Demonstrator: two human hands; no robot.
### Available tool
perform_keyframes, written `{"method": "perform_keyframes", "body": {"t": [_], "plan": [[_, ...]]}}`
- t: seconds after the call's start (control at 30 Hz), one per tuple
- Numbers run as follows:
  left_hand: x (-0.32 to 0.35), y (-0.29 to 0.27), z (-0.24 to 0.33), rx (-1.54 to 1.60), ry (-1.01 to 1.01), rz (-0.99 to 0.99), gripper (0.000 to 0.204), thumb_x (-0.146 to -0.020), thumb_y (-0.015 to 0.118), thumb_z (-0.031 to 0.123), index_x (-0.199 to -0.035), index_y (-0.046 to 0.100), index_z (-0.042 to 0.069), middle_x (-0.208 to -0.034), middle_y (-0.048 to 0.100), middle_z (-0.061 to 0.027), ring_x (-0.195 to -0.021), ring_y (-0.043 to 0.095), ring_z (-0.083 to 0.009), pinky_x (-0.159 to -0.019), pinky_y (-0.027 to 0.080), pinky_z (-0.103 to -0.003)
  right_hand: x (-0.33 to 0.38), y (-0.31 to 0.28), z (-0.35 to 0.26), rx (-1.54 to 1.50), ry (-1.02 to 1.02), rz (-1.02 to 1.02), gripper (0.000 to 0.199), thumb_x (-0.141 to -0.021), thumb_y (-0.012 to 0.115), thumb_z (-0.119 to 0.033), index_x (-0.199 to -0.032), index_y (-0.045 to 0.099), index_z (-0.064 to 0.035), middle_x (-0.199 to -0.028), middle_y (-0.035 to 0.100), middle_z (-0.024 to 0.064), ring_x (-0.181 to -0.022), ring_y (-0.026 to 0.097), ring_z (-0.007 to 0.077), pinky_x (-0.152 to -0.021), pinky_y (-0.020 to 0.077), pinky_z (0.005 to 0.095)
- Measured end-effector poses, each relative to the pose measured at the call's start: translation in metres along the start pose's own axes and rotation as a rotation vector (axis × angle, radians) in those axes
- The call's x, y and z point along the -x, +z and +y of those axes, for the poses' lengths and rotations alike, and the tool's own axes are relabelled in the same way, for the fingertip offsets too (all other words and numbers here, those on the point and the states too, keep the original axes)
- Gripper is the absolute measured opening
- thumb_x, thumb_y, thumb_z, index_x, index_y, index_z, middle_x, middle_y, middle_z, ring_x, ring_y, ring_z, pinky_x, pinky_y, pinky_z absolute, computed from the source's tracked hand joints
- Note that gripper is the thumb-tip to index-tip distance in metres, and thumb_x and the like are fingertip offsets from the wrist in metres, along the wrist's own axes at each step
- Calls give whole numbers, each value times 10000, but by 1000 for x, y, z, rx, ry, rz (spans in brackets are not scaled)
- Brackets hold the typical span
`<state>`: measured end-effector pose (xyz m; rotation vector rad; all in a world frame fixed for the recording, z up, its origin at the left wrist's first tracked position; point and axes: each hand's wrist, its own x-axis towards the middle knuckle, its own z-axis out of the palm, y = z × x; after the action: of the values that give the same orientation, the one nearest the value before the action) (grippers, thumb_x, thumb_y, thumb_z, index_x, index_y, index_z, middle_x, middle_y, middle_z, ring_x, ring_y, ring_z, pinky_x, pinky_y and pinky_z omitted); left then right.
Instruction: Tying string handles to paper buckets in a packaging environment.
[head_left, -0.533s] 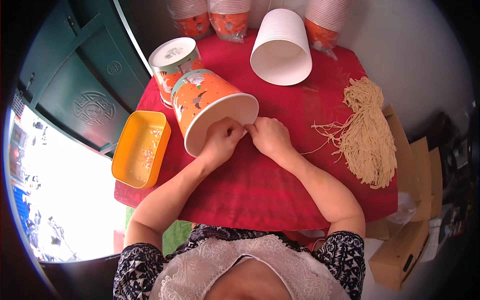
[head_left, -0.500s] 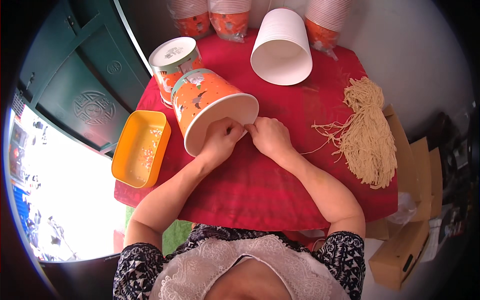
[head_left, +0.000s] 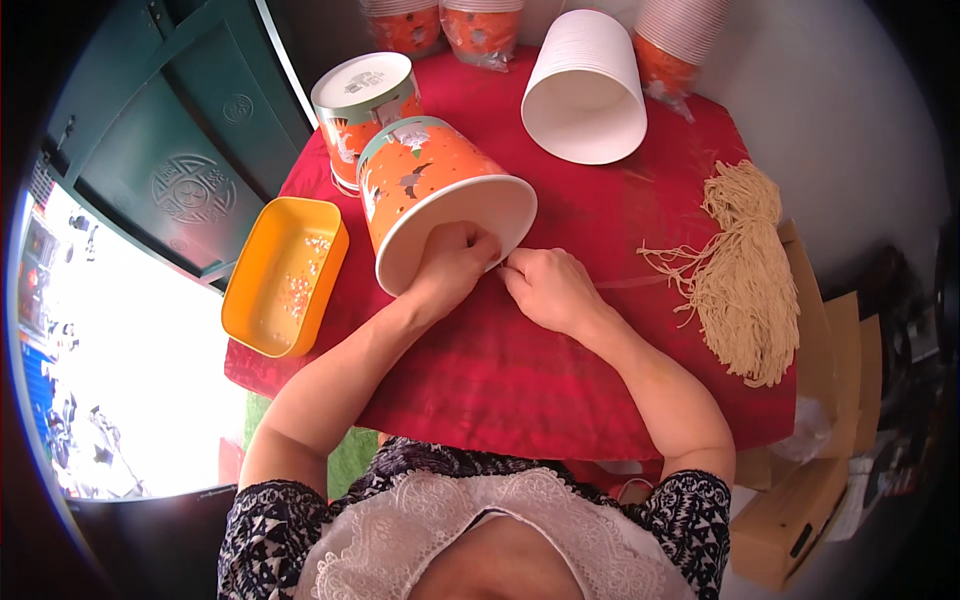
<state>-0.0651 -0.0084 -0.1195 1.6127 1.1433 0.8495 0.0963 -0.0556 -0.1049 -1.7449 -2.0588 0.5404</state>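
An orange paper bucket (head_left: 430, 180) with a white rim lies tilted on the red-covered table, its mouth toward me. Inside that mouth is my left hand (head_left: 455, 265), its fingers bent closed against the inner wall near the right side of the rim. Just outside the same stretch of rim, my right hand (head_left: 552, 285) is closed in a pinch. Whatever either set of fingertips holds is too small or hidden to make out. Behind the bucket stands a similar one upside down (head_left: 365, 115). A bundle of beige cord (head_left: 750, 290) lies on the right, loose ends pointing toward my right hand.
A yellow plastic box (head_left: 258, 275) with small pale and reddish bits sits at the left table edge. White nested buckets (head_left: 590, 55) lie at the back, near plastic-wrapped stacks (head_left: 482, 35). A cardboard box (head_left: 790, 510) stands right of the table (head_left: 480, 400); a green door (head_left: 210, 110) is left.
My left fingers have shifted up along the bucket's inner wall. My right hand has drawn slightly down from the rim. The thin cord beside my right wrist no longer shows. The whole view has shifted slightly.
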Motion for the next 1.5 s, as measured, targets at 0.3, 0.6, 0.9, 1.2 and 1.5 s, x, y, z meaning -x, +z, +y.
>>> {"method": "perform_keyframes", "body": {"t": [0.3,0.6,0.9,1.2,1.5], "plan": [[5,-5,9,51,-79,-165,148,-902,602,96,-944,634,-42,-734,607,-73,-575,568,-118,-476,480,-250,-8,-1,17,-708,-62,113,179,-934,560,-75,-873,676,47,-713,635,10,-687,546,47,-588,441,251],[7,0,3,-56,35,-99,137,-896,642,88,-957,635,-34,-763,644,-99,-597,612,-154,-508,501,-295,0,-5,-6,-545,-166,147,142,-932,564,-52,-892,654,50,-746,673,104,-710,611,116,-635,488,263],[5,1,7,-93,22,-67,107,-869,654,72,-894,625,-28,-804,659,-134,-733,640,-222,-671,509,-356,-3,-15,22,-307,-443,221,155,-769,531,54,-854,648,0,-661,641,123,-559,637,194,-504,484,310],[4,1,0,-152,175,-15,86,-856,631,54,-835,570,-2,-808,620,-134,-770,613,-260,-710,489,-375,-5,-3,16,99,-461,431,255,-759,600,8,-991,693,-42,-703,664,134,-593,652,294,-520,527,391],[2,-1,-2,-147,195,-53,83,-882,614,54,-853,544,21,-759,574,-80,-696,555,-182,-619,454,-326,-9,3,16,-28,-327,295,209,-850,628,-49,-1057,655,-41,-777,684,159,-677,686,314,-574,546,396]]}}
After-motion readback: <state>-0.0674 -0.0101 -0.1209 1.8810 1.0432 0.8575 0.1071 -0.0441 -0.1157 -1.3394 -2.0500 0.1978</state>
